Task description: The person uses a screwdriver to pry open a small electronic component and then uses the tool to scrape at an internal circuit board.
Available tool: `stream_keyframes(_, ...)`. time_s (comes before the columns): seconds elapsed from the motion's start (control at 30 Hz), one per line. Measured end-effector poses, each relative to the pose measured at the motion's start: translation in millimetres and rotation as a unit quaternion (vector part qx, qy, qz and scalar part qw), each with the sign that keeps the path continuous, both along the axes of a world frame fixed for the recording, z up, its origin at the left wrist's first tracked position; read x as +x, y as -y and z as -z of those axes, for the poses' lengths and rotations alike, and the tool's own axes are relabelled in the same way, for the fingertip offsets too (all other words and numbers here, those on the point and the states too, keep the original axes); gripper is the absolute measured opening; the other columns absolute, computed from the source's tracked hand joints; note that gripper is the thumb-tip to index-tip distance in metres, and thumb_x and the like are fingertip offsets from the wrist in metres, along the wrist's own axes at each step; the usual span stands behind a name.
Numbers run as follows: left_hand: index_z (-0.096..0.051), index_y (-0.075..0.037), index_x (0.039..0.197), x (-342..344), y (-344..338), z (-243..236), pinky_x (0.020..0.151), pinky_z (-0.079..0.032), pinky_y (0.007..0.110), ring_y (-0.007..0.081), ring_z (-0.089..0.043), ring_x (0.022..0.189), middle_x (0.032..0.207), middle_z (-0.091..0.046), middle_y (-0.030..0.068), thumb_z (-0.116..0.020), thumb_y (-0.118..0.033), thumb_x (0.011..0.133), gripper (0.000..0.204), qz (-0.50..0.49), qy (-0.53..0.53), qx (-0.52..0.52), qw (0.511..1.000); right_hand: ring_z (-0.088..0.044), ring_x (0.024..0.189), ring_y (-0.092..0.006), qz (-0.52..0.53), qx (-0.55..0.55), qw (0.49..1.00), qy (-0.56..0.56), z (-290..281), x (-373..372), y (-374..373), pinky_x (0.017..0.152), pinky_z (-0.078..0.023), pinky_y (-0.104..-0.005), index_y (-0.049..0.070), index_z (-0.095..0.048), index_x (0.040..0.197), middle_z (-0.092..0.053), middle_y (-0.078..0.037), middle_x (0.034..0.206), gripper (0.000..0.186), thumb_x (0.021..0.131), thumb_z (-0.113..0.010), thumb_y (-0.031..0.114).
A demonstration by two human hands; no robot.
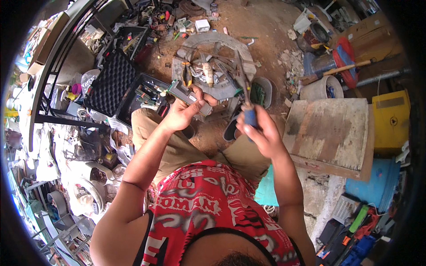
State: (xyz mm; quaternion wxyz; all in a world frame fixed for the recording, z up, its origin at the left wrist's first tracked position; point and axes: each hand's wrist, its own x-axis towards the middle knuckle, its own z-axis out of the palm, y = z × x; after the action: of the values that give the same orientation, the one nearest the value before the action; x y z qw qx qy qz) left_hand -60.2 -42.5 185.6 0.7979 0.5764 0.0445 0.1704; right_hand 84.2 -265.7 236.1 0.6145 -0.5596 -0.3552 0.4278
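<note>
My left hand grips a grey rectangular electronic module, with a bit of green circuit board showing at its far left end. In my right hand is a blue-handled screwdriver, its long shaft pointing away from me. The screwdriver is held apart from the module, to its right. Beyond both hands lies a round grey stand, with orange-and-black pliers and several other tools on it. Close to the screwdriver, a small container holds green circuit boards.
An open black case with foam and small parts lies to the left. On the right are a worn wooden board, a yellow box and a round bucket. Loose scrap covers the ground at the far side.
</note>
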Motion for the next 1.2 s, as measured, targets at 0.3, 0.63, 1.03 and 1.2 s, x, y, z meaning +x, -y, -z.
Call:
stream_keyframes(0.3,-0.051,-0.009,0.104,-29.1,17.9,14.3,0.078,-0.049,0.029,0.0165,-0.060,0.098,0.105,-0.065,0.0100,-0.054,-0.016,0.096,0.011,0.196,-0.155,-0.009,0.968,-0.063,0.076,-0.0090,-0.189,-0.110,0.976,-0.001,13.9,1.1,-115.9,0.063,-0.051,-0.0297,0.000,-0.061,0.101,-0.063,0.000,0.081,0.031,0.079,-0.078,0.015)
stream_keyframes(0.63,-0.059,-0.002,0.112,-42.1,30.0,28.4,0.072,-0.048,0.027,0.0117,-0.061,0.081,0.087,-0.067,0.0035,-0.061,-0.019,0.093,0.026,-0.098,-0.118,-0.029,0.988,-0.057,0.071,-0.0094,-0.017,0.053,0.991,-0.123,38.9,18.5,-83.1,0.063,-0.046,-0.0235,0.004,-0.063,0.097,-0.067,-0.006,0.090,0.024,0.082,-0.075,0.018)
stream_keyframes(1.03,-0.071,-0.001,0.083,-4.1,47.9,-12.0,0.059,-0.051,0.029,0.0183,-0.065,0.061,0.071,-0.069,0.0094,-0.071,-0.005,0.080,0.005,-0.332,-0.041,0.333,0.881,-0.059,0.073,-0.0118,0.149,0.070,0.977,0.138,45.3,-19.2,-81.1,0.068,-0.047,-0.0287,0.003,-0.063,0.080,-0.066,-0.003,0.080,0.013,0.082,-0.073,0.011)
stream_keyframes(1.2,-0.066,-0.004,0.078,16.0,35.7,16.5,0.062,-0.051,0.038,0.0335,-0.065,0.069,0.073,-0.064,0.0168,-0.066,-0.001,0.073,0.006,-0.361,-0.057,0.314,0.876,-0.053,0.076,-0.0128,0.301,0.048,0.951,0.060,81.9,-34.7,-96.5,0.069,-0.044,-0.0296,0.003,-0.060,0.080,-0.059,-0.003,0.081,0.015,0.082,-0.074,0.009)
